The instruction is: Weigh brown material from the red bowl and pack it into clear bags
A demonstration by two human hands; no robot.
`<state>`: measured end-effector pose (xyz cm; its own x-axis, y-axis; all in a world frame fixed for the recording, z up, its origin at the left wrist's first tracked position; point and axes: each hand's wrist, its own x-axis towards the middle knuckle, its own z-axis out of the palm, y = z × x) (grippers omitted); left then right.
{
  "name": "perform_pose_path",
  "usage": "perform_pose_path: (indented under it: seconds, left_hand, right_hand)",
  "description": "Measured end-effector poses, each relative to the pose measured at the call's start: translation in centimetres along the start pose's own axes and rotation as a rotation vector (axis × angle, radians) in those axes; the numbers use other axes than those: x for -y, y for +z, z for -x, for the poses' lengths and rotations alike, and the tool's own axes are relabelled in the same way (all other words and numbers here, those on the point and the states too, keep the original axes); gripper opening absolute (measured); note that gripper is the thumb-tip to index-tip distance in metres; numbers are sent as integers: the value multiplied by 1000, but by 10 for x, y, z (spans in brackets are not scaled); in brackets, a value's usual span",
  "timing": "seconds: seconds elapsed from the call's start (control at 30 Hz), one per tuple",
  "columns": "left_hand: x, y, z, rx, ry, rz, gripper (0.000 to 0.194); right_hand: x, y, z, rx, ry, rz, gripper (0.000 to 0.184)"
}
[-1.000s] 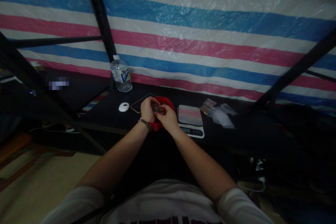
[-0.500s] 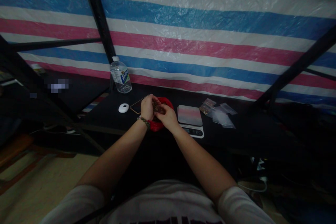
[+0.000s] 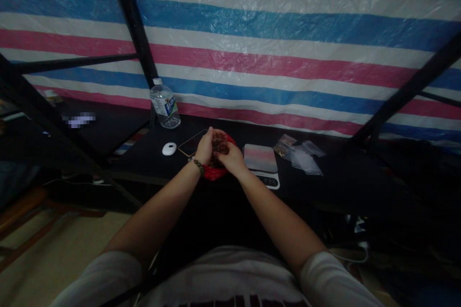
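Both hands meet over a red bowl (image 3: pixel 216 173) on the dark table (image 3: pixel 342 177). My left hand (image 3: pixel 204 147), with a beaded bracelet at the wrist, and my right hand (image 3: pixel 231 158) are cupped together around a clump of small dark brown pieces (image 3: pixel 219 144) above the bowl. The bowl is mostly hidden under the hands. Just right of the right hand sits a small kitchen scale (image 3: pixel 261 159) with a shiny top plate.
A water bottle (image 3: pixel 164 104) stands at the back left. A white oval object (image 3: pixel 169 148) and a phone (image 3: pixel 190 143) lie left of the bowl. Several small clear plastic bags (image 3: pixel 300 154) lie right of the scale. Black frame bars cross a striped tarp behind.
The hands have drawn closer together over the bowl, with the dark pieces now gathered between them. The view has shifted slightly downward.
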<state>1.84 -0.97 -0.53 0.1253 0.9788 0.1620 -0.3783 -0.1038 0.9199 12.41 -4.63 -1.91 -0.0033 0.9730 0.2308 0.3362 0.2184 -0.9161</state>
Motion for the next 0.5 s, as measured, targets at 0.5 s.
perform_pose_path:
  seconds: [0.5]
  left_hand:
    - [-6,4,6,2,62,35,54]
  right_hand:
    - [-4,0,-1,-8,-80,-66,39]
